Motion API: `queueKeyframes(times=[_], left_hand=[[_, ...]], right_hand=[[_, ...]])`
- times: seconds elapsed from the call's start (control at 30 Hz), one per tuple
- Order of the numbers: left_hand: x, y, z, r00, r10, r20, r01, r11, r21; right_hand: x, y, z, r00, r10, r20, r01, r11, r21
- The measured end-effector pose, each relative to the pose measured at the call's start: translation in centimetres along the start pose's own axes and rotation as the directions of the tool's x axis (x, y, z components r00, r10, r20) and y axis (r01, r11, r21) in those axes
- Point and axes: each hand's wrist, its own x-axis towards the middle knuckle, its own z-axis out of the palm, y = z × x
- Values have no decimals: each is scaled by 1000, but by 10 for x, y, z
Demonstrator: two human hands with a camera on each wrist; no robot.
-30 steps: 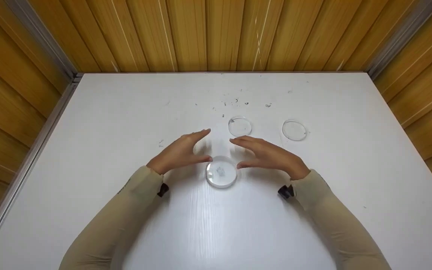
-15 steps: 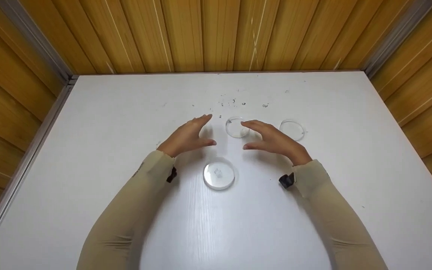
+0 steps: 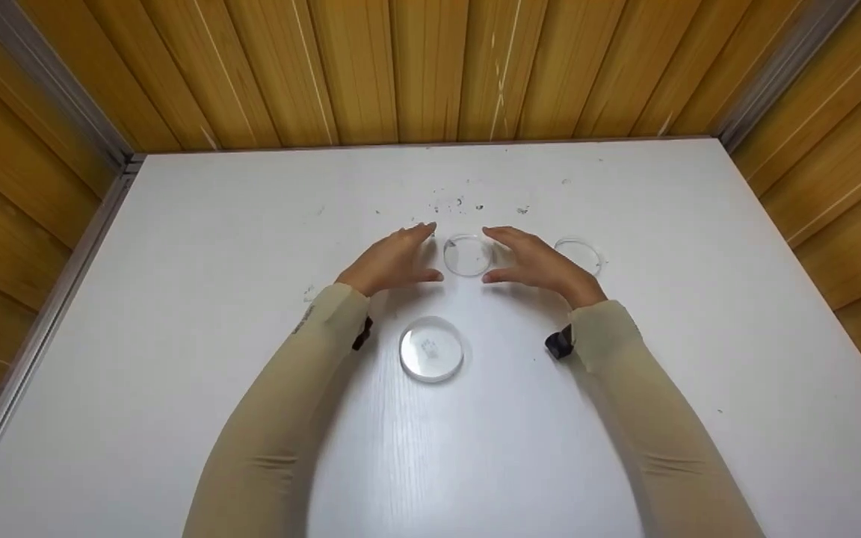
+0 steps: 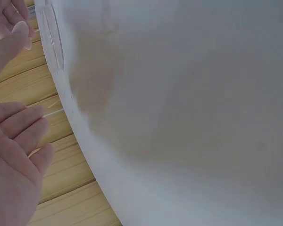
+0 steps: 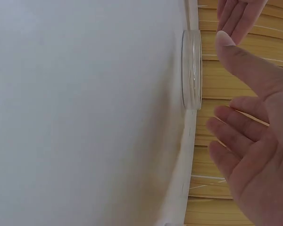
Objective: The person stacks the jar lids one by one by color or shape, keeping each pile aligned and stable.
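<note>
A clear petri dish [image 3: 468,255] lies on the white table between my two hands. My left hand [image 3: 392,261] is on its left side, thumb and fingers spread apart. On the other side, my right hand [image 3: 541,265] mirrors that pose, its fingertips very near the rim. Both wrist views show fingers relaxed and holding nothing, with a gap between the right hand [image 5: 259,136] and a clear dish [image 5: 192,70]. Closer to me sits a thicker round dish [image 3: 431,351] with a faint mark in its middle. A third clear round piece [image 3: 580,256] is partly hidden behind my right hand.
The white table [image 3: 236,224] has small dark specks [image 3: 459,202] and scuffs beyond the hands. Wood-patterned panels [image 3: 430,75] stand at its back and sides, with metal corner posts. A black wrist camera [image 3: 559,344] hangs under the right sleeve.
Both hands have moved forward, away from the thicker dish, to either side of the farther petri dish. The dishes stay on the table; the view has shifted slightly.
</note>
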Motion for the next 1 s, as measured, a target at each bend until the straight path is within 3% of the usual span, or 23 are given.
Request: queueKeyframes(times=[0.17,0.37,0.5,0.87,1.0], left_hand=[[8,4,5,999,-34,33,34,999,19],[16,10,11,998,-33,55,29,997,78],[18,11,13,998,-27,61,24,999,45],[14,8,16,998,57,-17,-58,998,-34],[14,10,15,997,79,-16,-79,996,-48]], right_hand=[[8,4,2,999,41,23,-41,999,-18],[11,4,4,994,97,53,-96,995,-8],[13,2,6,994,91,55,-92,996,4],[10,-6,12,999,43,29,-44,999,25],[10,-6,14,999,52,12,-52,998,18]])
